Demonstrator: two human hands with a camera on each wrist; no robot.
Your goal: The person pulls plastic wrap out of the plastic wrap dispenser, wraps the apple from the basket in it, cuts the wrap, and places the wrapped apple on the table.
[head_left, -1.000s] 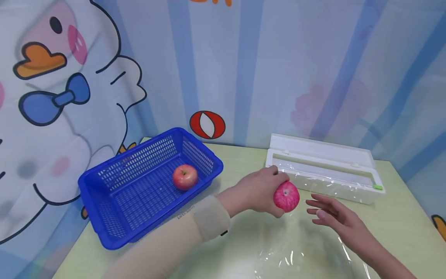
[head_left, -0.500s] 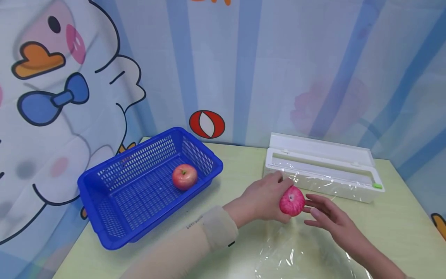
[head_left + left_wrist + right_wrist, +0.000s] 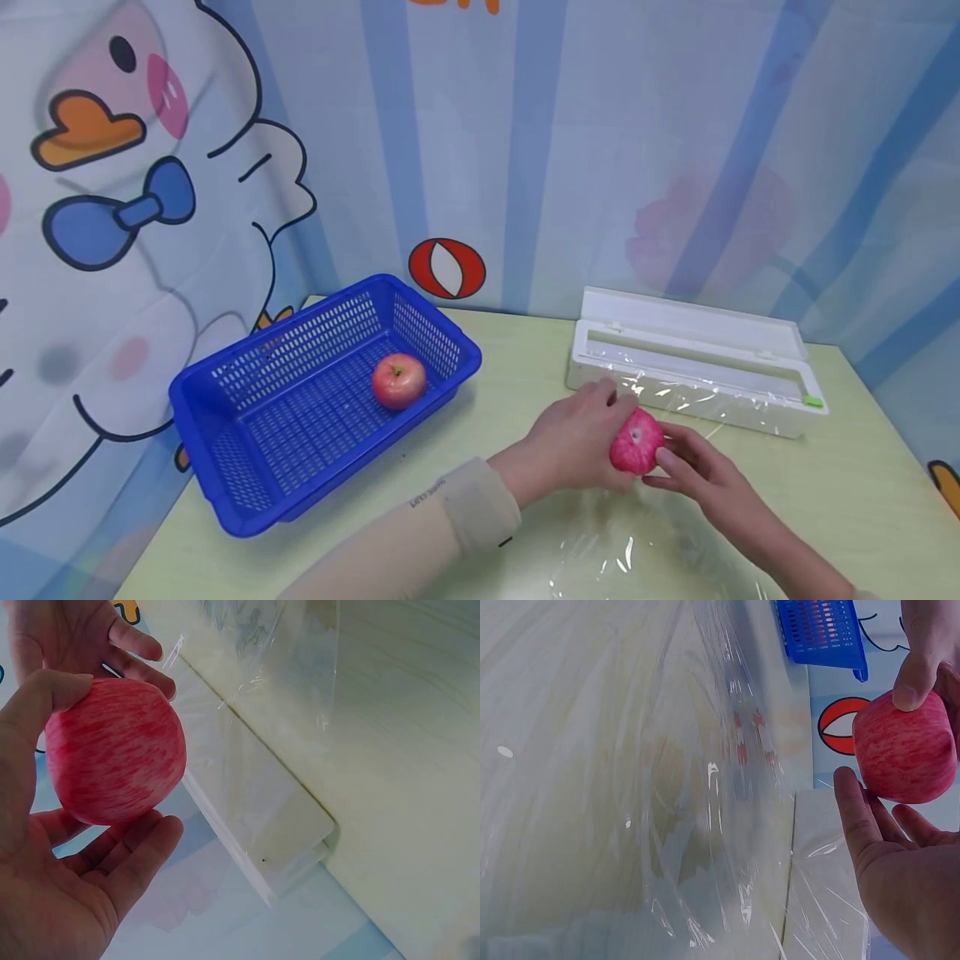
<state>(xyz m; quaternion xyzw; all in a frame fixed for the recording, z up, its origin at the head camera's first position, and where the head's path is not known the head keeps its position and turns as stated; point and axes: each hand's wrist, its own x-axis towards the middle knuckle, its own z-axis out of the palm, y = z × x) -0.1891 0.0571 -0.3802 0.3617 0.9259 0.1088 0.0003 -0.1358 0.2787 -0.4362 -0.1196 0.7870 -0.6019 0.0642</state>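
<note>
My left hand grips a pink-red apple, thumb on one side and fingers on the other, above the table. In the left wrist view the apple shows its streaked skin between that hand's thumb and fingers. My right hand is at the apple's right side with its fingers loosely bent. The right wrist view has its fingers at the apple's underside; whether they bear on it I cannot tell. Clear plastic film lies below both hands, running from a white cling film dispenser with its lid raised.
A blue plastic basket stands at the left with another red apple inside. The pale table meets a cartoon-printed cloth backdrop. A green tab sits at the dispenser's right end.
My left hand has carried the apple rightward and slightly down. The right hand's fingers have come from a gap away to the apple's side. The basket and dispenser stay put.
</note>
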